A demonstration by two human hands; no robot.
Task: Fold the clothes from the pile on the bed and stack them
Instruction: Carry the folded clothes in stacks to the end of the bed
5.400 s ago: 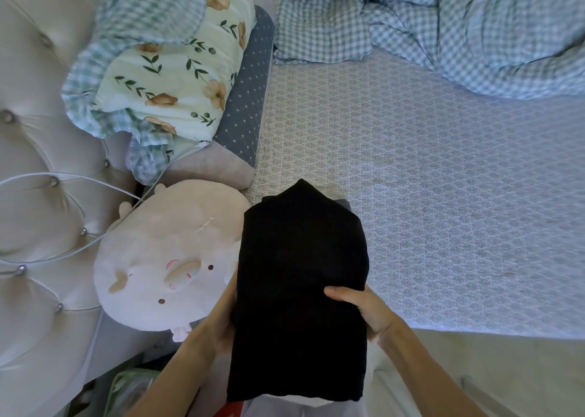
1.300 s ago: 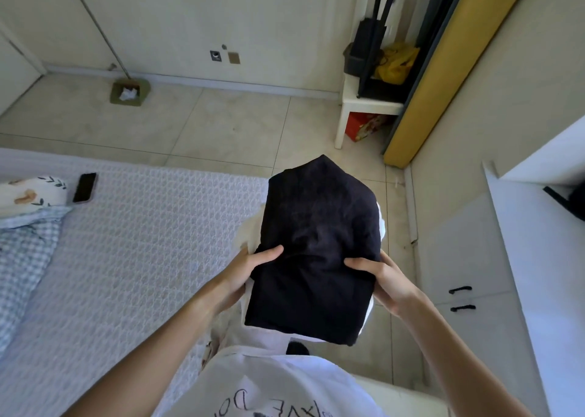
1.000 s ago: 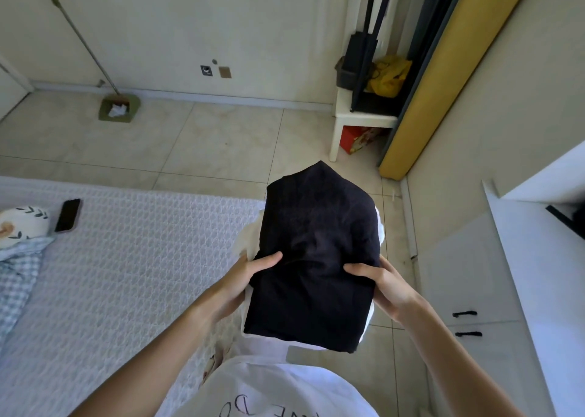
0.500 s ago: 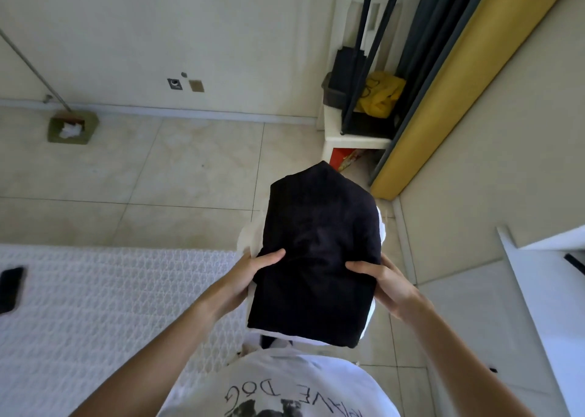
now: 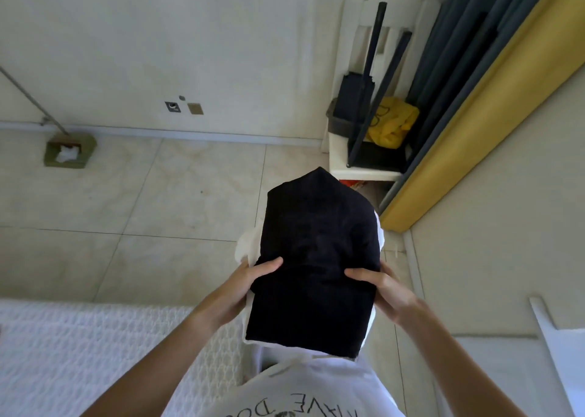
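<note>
A stack of folded clothes [image 5: 316,258] is held up in front of my chest, a black garment on top and white folded pieces [image 5: 245,245] showing at its edges underneath. My left hand [image 5: 245,285] grips the stack's left side, thumb on top of the black cloth. My right hand [image 5: 380,286] grips the right side the same way. The fingers of both hands are hidden under the stack. The bed [image 5: 79,353] with its white textured cover lies at the lower left, apart from the stack.
Beige tiled floor [image 5: 158,210] spreads ahead. A white chair [image 5: 364,163] with dark poles and a yellow bag [image 5: 392,125] stands by the wall, beside a yellow door frame [image 5: 474,109]. A mop head [image 5: 68,150] rests at the far left. White furniture [image 5: 557,337] is at the right.
I have turned away from the bed with the stack in both hands. The bed has slid to the lower left of view, and the wall and chair now fill more of the view.
</note>
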